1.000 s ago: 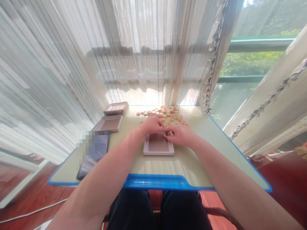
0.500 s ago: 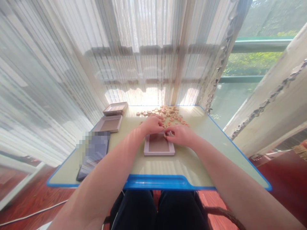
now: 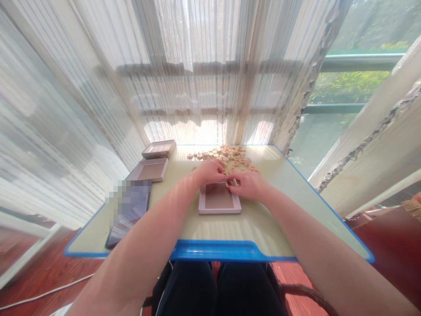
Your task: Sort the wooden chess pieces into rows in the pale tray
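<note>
A shallow open box (image 3: 219,211) with a pale rim and brown inside lies on the table in front of me. My right hand (image 3: 245,184) pinches a Chinese chess piece (image 3: 229,184) at the box's back right corner. Just past the back rim, my left hand (image 3: 210,171) is closed with its fingers bent down, close to the right fingertips. What it holds, if anything, is hidden. Beyond both hands many round wooden Chinese chess pieces (image 3: 236,163) lie scattered, with red or dark marks on their tops.
Two more shallow boxes stand at the back left, one open box (image 3: 153,170) nearer and another box (image 3: 158,148) behind it. A dark tablet (image 3: 131,215), partly pixelated, lies left of my forearm. The table (image 3: 279,232) has a blue edge; sheer curtains (image 3: 204,87) hang behind it.
Both hands stay almost in place over the back of the box. The whole view shifts very slightly; the right hand still pinches the piece.
</note>
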`<act>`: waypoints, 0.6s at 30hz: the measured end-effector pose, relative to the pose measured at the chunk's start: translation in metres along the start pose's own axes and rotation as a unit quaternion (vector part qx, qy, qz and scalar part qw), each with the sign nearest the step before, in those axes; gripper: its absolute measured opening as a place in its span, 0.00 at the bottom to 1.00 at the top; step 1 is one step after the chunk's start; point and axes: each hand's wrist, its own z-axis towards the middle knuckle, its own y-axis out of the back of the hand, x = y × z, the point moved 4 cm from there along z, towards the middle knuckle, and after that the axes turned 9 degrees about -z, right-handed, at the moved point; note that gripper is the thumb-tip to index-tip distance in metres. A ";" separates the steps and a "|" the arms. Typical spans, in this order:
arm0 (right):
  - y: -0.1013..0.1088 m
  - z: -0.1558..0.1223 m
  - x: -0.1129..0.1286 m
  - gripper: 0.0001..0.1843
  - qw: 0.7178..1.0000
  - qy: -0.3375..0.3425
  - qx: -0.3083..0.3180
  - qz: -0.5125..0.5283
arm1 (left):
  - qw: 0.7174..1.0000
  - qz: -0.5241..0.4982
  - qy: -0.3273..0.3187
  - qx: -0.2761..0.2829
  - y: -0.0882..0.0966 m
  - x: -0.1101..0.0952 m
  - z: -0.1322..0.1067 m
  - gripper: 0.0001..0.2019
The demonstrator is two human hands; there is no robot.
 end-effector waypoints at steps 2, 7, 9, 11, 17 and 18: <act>0.000 0.000 0.001 0.13 1.000 0.000 -0.005 -0.006 | 1.000 -0.006 -0.004 0.000 0.000 0.001 0.000 0.10; 0.000 0.000 0.001 0.13 1.000 0.003 -0.003 -0.006 | 1.000 -0.006 -0.002 -0.003 -0.001 0.003 0.001 0.10; 0.000 0.000 0.001 0.12 1.000 0.000 -0.004 -0.004 | 1.000 -0.005 -0.003 -0.006 -0.001 0.002 0.001 0.10; 0.001 0.000 0.001 0.12 1.000 -0.008 -0.006 -0.005 | 1.000 -0.007 -0.001 -0.004 -0.002 0.003 0.001 0.10; 0.005 0.000 0.000 0.10 0.999 -0.030 -0.006 -0.018 | 1.000 -0.008 0.003 -0.004 -0.001 0.003 0.002 0.10; 0.005 0.000 -0.001 0.10 0.999 -0.031 -0.008 -0.018 | 1.000 -0.008 -0.001 -0.005 -0.001 0.002 0.001 0.10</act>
